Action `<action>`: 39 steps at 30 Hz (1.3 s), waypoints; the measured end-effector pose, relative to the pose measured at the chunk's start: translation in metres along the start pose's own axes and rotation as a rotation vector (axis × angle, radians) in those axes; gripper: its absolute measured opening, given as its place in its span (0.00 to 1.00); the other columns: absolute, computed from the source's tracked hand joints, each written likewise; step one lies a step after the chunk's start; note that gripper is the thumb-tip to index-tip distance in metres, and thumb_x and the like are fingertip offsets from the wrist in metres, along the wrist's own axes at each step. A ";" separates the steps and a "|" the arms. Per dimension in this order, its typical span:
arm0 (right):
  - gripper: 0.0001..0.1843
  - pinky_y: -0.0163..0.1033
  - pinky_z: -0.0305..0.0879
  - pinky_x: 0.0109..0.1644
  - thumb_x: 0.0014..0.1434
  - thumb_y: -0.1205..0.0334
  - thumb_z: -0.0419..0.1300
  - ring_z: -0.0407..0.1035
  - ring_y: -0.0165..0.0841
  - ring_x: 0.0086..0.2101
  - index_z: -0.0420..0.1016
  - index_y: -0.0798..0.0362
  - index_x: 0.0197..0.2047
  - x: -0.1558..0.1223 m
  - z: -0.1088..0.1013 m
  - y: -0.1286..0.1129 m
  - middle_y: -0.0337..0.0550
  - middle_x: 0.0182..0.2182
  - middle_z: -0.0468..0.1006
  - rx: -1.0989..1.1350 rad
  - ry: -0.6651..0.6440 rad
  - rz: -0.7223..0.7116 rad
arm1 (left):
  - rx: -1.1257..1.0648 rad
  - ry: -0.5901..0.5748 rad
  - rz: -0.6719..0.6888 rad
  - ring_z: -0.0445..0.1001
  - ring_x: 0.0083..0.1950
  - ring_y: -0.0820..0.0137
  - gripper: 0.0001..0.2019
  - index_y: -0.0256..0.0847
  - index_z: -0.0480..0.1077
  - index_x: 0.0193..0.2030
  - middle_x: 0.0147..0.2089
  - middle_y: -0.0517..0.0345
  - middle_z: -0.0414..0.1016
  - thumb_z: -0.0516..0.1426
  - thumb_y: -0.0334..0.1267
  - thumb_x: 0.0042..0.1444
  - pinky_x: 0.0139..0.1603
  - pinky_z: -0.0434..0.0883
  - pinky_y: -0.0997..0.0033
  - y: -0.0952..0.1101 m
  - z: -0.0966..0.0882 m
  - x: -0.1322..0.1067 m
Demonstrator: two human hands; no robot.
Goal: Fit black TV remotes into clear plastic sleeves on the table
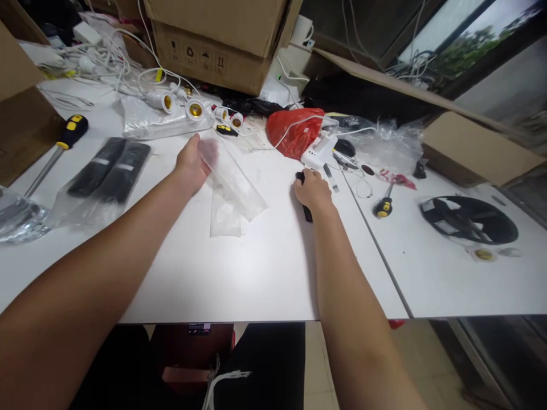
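Observation:
My left hand (193,162) holds the top end of a clear plastic bag (237,185), which slants down to the right over the white table (256,273). A second clear bag (224,213) lies flat under it. My right hand (313,191) is closed over a slim black object (306,213) lying on the table, whose ends stick out above and below the fingers. A white power adapter (319,151) with its cable sits just beyond the right hand.
A bag with two black remotes (109,171) lies left. Yellow-handled screwdrivers lie at far left (64,139) and right (383,206). Lamp sockets (194,109), a red bag (294,131), cardboard boxes (222,40) and a black reel (469,219) crowd the back and right.

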State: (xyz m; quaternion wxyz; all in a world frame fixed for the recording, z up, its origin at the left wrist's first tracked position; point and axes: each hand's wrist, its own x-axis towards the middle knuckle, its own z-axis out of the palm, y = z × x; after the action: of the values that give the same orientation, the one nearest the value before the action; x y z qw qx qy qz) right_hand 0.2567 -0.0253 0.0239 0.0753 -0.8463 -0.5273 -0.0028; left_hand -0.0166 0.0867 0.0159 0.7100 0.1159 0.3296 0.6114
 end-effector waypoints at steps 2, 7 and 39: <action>0.28 0.66 0.60 0.61 0.68 0.57 0.49 0.61 0.61 0.61 0.64 0.56 0.69 0.000 0.001 0.001 0.62 0.66 0.65 0.006 0.010 -0.020 | 0.011 -0.019 0.000 0.82 0.44 0.67 0.11 0.34 0.71 0.42 0.32 0.54 0.78 0.53 0.40 0.71 0.55 0.77 0.70 0.000 -0.001 0.001; 0.27 0.65 0.60 0.61 0.68 0.58 0.49 0.62 0.61 0.61 0.66 0.56 0.67 -0.001 0.002 0.000 0.61 0.65 0.67 0.014 0.021 -0.031 | 0.000 -0.041 0.004 0.82 0.46 0.67 0.12 0.35 0.72 0.41 0.32 0.54 0.77 0.53 0.41 0.72 0.58 0.75 0.71 -0.001 -0.003 0.004; 0.18 0.34 0.58 0.30 0.53 0.47 0.71 0.62 0.28 0.27 0.73 0.52 0.34 -0.033 0.002 -0.056 0.37 0.29 0.72 1.207 -0.378 -0.201 | 0.100 -0.098 0.055 0.80 0.48 0.64 0.18 0.40 0.75 0.44 0.49 0.50 0.80 0.55 0.53 0.69 0.46 0.76 0.71 0.000 -0.009 0.008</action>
State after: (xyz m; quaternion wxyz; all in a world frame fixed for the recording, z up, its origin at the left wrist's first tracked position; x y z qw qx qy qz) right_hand 0.1913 -0.0304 0.0258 0.4440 -0.5871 -0.5172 0.4368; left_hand -0.0218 0.0926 0.0066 0.7015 0.1899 0.3213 0.6071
